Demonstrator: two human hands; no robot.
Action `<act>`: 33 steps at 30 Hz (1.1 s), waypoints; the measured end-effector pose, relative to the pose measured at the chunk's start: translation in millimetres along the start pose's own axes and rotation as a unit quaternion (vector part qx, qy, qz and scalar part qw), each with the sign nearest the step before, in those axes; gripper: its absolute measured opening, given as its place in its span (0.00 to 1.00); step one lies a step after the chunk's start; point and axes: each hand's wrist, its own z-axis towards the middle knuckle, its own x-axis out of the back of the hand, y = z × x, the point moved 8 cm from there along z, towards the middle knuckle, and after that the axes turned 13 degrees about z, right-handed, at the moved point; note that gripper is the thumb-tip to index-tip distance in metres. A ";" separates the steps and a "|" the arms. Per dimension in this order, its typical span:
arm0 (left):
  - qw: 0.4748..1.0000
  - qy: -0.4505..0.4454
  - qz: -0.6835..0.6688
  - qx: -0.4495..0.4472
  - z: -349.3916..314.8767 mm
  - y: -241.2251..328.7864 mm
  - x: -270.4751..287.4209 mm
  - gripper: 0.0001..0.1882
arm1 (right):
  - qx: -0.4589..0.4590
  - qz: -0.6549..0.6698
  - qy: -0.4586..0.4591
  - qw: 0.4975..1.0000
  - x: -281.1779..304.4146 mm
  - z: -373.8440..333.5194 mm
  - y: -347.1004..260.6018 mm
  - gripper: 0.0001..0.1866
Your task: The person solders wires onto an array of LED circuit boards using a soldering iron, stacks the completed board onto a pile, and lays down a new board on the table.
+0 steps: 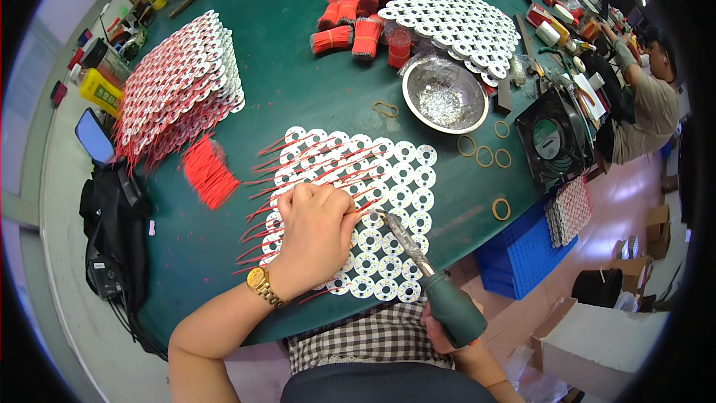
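Observation:
A panel of round white LED boards (415, 199) lies flat on the green table before me, with dark holes in the discs' middles. Thin red wires (257, 229) run across its left and upper part, their loose ends sticking out past the left edge. My left hand (313, 227), a gold watch on its wrist, rests over the panel, thumb and forefinger pinched on a red wire. My right hand (437, 330) grips the green handle of a soldering iron (455, 306). The iron's tip points at the boards just right of my left fingertips.
A loose red wire bundle (210, 175) lies left, near stacked wired panels (179, 75). Beyond are tied wire bundles (365, 37), bare panels (455, 19) and a metal bowl (445, 97). Rubber bands (500, 210) and a black fan (552, 136) sit right; another person (645, 104) works there.

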 end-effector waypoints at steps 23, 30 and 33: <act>0.994 0.023 -0.102 0.036 -0.8 -1.3 22.9 0.04 | -0.076 0.088 0.077 0.990 20.7 -16.7 4.4 0.06; 0.998 -0.008 -0.053 0.042 -4.8 1.1 9.4 0.04 | -0.115 0.053 0.042 0.991 16.2 -32.3 12.8 0.04; 0.999 -0.003 -0.040 0.027 -4.3 3.4 8.9 0.05 | -0.100 0.016 0.032 0.994 17.3 -31.3 11.3 0.07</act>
